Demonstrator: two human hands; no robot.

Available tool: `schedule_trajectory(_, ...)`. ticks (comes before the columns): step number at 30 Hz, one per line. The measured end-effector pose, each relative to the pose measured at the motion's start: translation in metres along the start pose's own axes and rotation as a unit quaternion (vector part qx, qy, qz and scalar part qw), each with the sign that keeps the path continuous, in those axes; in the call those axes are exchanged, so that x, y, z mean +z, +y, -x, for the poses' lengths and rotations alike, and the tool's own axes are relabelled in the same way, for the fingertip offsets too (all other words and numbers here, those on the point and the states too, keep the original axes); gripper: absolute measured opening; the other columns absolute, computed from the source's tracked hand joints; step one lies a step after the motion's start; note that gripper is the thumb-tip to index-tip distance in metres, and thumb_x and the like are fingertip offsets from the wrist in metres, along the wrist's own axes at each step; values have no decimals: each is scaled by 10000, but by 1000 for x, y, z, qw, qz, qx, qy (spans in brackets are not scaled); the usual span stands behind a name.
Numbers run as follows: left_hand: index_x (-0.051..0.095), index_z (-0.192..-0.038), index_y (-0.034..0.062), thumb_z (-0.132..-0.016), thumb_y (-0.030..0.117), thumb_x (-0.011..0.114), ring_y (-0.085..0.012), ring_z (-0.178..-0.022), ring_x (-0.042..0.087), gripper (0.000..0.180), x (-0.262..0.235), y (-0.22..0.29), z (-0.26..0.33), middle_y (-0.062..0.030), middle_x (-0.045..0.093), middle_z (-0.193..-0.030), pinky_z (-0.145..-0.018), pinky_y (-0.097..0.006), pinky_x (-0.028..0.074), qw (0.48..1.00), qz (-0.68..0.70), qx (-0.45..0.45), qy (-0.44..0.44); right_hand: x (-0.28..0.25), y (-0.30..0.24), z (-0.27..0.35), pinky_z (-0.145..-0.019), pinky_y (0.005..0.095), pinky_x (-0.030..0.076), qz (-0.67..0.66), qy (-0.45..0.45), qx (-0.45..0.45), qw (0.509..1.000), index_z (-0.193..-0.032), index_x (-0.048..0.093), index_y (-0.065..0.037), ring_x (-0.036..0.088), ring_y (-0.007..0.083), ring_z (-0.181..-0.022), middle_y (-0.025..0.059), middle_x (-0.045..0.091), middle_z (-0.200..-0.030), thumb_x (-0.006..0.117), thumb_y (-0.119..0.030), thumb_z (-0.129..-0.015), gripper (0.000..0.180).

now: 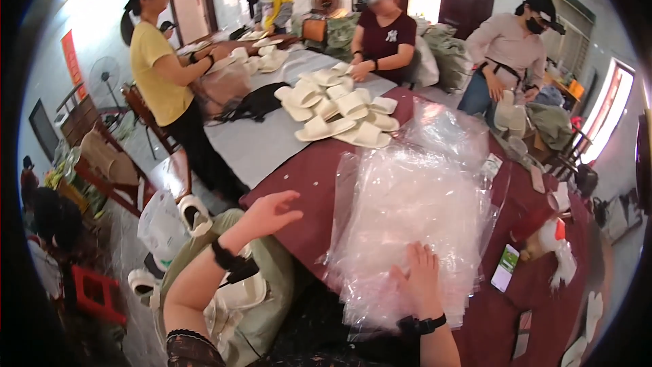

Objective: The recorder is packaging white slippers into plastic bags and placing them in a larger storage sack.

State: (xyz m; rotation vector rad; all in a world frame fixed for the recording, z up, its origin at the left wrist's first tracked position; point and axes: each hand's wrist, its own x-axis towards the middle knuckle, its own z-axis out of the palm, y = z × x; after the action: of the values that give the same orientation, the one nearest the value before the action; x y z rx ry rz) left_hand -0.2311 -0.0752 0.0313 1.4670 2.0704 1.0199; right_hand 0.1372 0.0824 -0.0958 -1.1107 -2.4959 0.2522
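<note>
My right hand (420,278) lies on a thick stack of clear plastic bags (414,204), fingers stretched out. Over the left edge of the table my left hand (268,216) hovers with its fingers apart and nothing in them. Below that arm sits a green sack (275,278), with cream slippers (246,292) inside, partly hidden by my forearm. Farther off, a heap of cream slippers (339,105) is piled loosely on the table. A black band circles each of my wrists.
A dark red cloth (299,180) covers the near table. A phone (504,268) with a lit screen lies right of the bags. Several people stand around the table, one in a yellow shirt (153,71) at the left. A red stool (98,292) stands on the floor.
</note>
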Motion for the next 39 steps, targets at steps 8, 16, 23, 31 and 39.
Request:
schedule_trajectory(8, 553, -1311, 38, -812, 387, 728, -360, -1111, 616, 633, 62, -75, -215, -230, 531, -1351, -945, -399, 501, 992, -88, -17, 85, -4, -10, -2, -1131, 578, 228, -4, 3, -19, 1000, -1398, 466, -17, 363, 416, -1360, 199, 439, -1456, 628, -523, -846, 766)
schedule_trajectory(16, 409, -1404, 62, -867, 179, 635, -362, -1117, 624, 594, 95, -78, -320, -224, 318, -1535, -884, -465, 528, 938, -346, 23, 25, -31, -19, -3, -1142, 553, 219, 0, -62, 42, 997, -1460, 382, -23, 329, 408, -1376, 204, 387, -1495, 627, -409, -881, 737)
schedule_trajectory(23, 537, -1282, 91, -878, 167, 559, -299, -853, 691, 412, 81, -150, -337, -149, 621, -1184, -733, -422, 543, 876, -476, 8, 74, -22, -24, -10, -1146, 564, 203, -5, -109, 52, 993, -1466, 382, -38, 304, 412, -1397, 199, 370, -1510, 648, -420, -866, 760)
schedule_trajectory(31, 610, -1021, 83, -776, 93, 631, -298, -764, 662, 246, 46, -123, -221, -119, 637, -948, -663, -428, 521, 867, -481, 96, 82, -30, -22, -18, -1118, 544, 263, 13, -50, 33, 998, -1420, 441, -36, 366, 401, -1348, 187, 423, -1462, 644, -416, -872, 698)
schedule_trajectory(39, 655, -913, 69, -791, 40, 590, -324, -864, 580, 141, -52, -74, -161, -109, 550, -998, -728, -431, 492, 849, -447, 150, 238, -7, -10, -7, -1112, 597, 242, 3, -6, 0, 1000, -1367, 495, -19, 374, 422, -1339, 196, 465, -1416, 631, -495, -845, 720)
